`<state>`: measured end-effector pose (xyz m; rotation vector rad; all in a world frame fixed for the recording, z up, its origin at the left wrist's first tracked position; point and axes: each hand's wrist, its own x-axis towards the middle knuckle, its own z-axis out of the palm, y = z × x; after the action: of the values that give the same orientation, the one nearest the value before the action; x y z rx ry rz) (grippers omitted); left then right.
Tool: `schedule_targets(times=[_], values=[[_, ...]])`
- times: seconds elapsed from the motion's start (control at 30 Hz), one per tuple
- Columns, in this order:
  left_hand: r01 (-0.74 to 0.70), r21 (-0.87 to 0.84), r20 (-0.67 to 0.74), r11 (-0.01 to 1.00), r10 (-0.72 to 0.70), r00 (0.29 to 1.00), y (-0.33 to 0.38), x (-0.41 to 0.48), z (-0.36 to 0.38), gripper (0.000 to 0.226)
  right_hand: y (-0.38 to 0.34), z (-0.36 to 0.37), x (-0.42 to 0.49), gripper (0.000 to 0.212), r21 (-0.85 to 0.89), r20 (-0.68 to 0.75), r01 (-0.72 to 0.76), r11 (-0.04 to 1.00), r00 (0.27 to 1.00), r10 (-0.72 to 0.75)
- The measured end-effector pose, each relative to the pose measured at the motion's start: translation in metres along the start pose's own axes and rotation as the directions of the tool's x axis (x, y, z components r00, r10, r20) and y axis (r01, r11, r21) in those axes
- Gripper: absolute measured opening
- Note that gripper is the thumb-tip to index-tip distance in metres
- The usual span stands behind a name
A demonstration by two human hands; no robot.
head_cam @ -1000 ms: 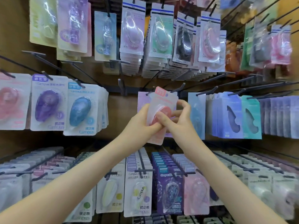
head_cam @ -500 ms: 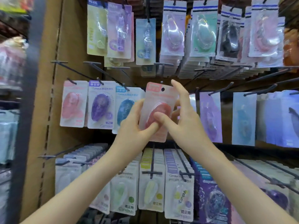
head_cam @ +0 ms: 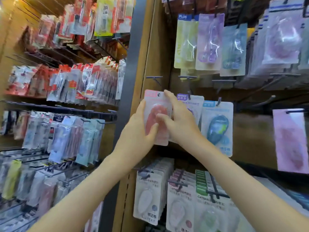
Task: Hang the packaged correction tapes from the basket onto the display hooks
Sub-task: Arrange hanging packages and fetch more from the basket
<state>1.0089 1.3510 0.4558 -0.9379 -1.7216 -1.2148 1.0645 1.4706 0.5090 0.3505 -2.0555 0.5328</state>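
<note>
Head view: left hand (head_cam: 139, 131) and right hand (head_cam: 179, 126) grip a pink packaged correction tape (head_cam: 153, 113), thumbs on its front. A blue packaged tape (head_cam: 217, 128) hangs at its 3 o'clock.

A dark grey upright post (head_cam: 132, 64) is running down the middle of the frame, dividing two bays. Right of it, a brown wooden back panel (head_cam: 250, 131) is showing through at centre right. At left, blurred red-and-clear packets (head_cam: 66, 81) are hanging above a dark rail (head_cam: 58, 108). Warm yellow light (head_cam: 10, 7) is glowing at upper left.
</note>
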Motion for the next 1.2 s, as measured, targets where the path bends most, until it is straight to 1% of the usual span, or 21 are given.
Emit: schedule_targets(times=[0.03,0.07,0.13,0.2,0.23,0.33,0.4,0.5,0.57,0.63,0.7,0.77,0.87,0.93,1.03,1.1,1.2], values=[[-0.066,0.148,-0.008,0.987,0.067,0.998,-0.005,0.002,-0.003,0.064,0.000,0.004,0.005,0.065,-0.024,-0.003,-0.006,1.000,1.000,0.006],[-0.144,0.277,-0.026,0.950,0.157,0.987,-0.008,0.003,-0.006,0.059,0.001,0.007,0.009,0.065,-0.041,-0.008,-0.018,0.999,1.000,0.018],[-0.278,0.478,-0.053,0.833,0.343,0.938,-0.015,0.005,-0.010,0.051,0.001,0.010,0.012,0.065,-0.076,-0.015,-0.043,0.996,0.999,0.042],[-0.335,0.610,-0.056,0.718,0.461,0.886,-0.026,0.007,-0.008,0.051,0.000,0.013,0.012,0.064,-0.124,-0.022,-0.056,0.991,0.998,0.054],[-0.345,0.631,-0.045,0.695,0.477,0.878,-0.032,0.008,-0.007,0.053,-0.001,0.014,0.011,0.064,-0.147,-0.029,-0.059,0.987,0.998,0.055],[-0.353,0.622,-0.008,0.699,0.456,0.890,-0.050,0.012,-0.004,0.059,-0.004,0.017,0.012,0.063,-0.242,-0.037,-0.039,0.969,0.999,0.031],[-0.372,0.635,0.019,0.677,0.468,0.884,-0.057,0.012,-0.003,0.058,-0.005,0.017,0.016,0.063,-0.320,-0.020,-0.042,0.947,0.999,0.037],[-0.397,0.623,0.018,0.674,0.495,0.869,-0.059,0.013,-0.002,0.055,-0.006,0.013,0.021,0.064,-0.419,0.030,-0.086,0.904,0.994,0.109],[-0.401,0.613,0.013,0.680,0.500,0.866,-0.059,0.014,-0.001,0.055,-0.008,0.014,0.021,0.064,-0.492,0.033,-0.110,0.863,0.989,0.145],[-0.400,0.619,0.021,0.676,0.495,0.868,-0.060,0.015,-0.001,0.056,-0.011,0.018,0.018,0.062,-0.606,-0.014,-0.093,0.790,0.994,0.107],[-0.404,0.624,0.035,0.668,0.493,0.869,-0.060,0.015,-0.002,0.058,-0.013,0.024,0.013,0.060,-0.683,-0.085,-0.074,0.726,0.996,0.021],[-0.415,0.617,0.044,0.669,0.497,0.867,-0.060,0.015,-0.003,0.059,-0.011,0.031,0.008,0.059,-0.712,-0.139,-0.061,0.699,0.989,-0.055],[-0.423,0.599,0.037,0.680,0.504,0.863,-0.060,0.016,-0.002,0.057,-0.005,0.039,0.003,0.067,-0.716,-0.150,-0.024,0.698,0.982,-0.119],[-0.431,0.592,0.040,0.681,0.509,0.860,-0.060,0.015,-0.002,0.057,-0.002,0.039,0.002,0.071,-0.718,-0.130,-0.012,0.696,0.985,-0.117],[-0.444,0.599,0.077,0.666,0.504,0.860,-0.060,0.014,-0.003,0.059,-0.005,0.038,0.005,0.068,-0.733,-0.115,-0.002,0.680,0.986,-0.121],[-0.451,0.597,0.106,0.663,0.493,0.864,-0.059,0.012,-0.006,0.061,-0.007,0.039,0.005,0.066,-0.728,-0.108,-0.012,0.685,0.989,-0.098],[-0.470,0.532,0.145,0.704,0.472,0.870,-0.057,-0.002,-0.016,0.064,-0.013,0.037,0.000,0.068,-0.714,-0.097,-0.027,0.699,0.993,-0.061]])
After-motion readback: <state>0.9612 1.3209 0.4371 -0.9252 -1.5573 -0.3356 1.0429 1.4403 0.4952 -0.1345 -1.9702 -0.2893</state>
